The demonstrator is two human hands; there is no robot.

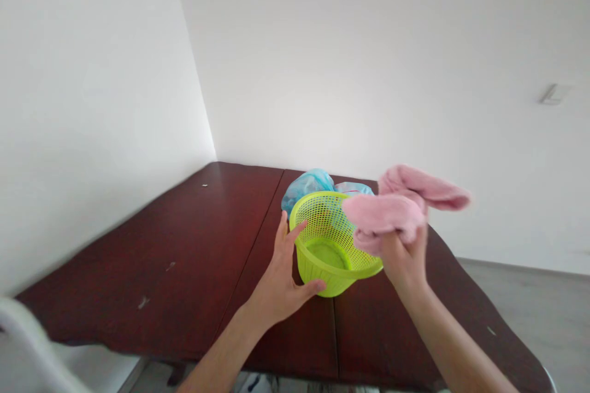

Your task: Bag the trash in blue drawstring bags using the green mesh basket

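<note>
A yellow-green plastic basket (326,282) with mesh sides stands on the dark red-brown table, and nothing shows on its floor. My left hand (281,279) is at the basket's left side, fingers spread, one finger over the rim and the thumb beside the front wall. Whether it presses on the basket I cannot tell. Closed round a fluffy pink cloth (389,214), my right hand (408,258) is above the right part of the rim. The bunched cloth has one end sticking out to the right, slightly blurred, and it hides part of the rim.
Behind the basket lie a blue plastic bag (306,187) and a paler bag (354,188), partly hidden. The table (175,245) reaches towards white walls. A white curved bar (34,344) rises at the lower left. A wall switch (554,94) is at the right.
</note>
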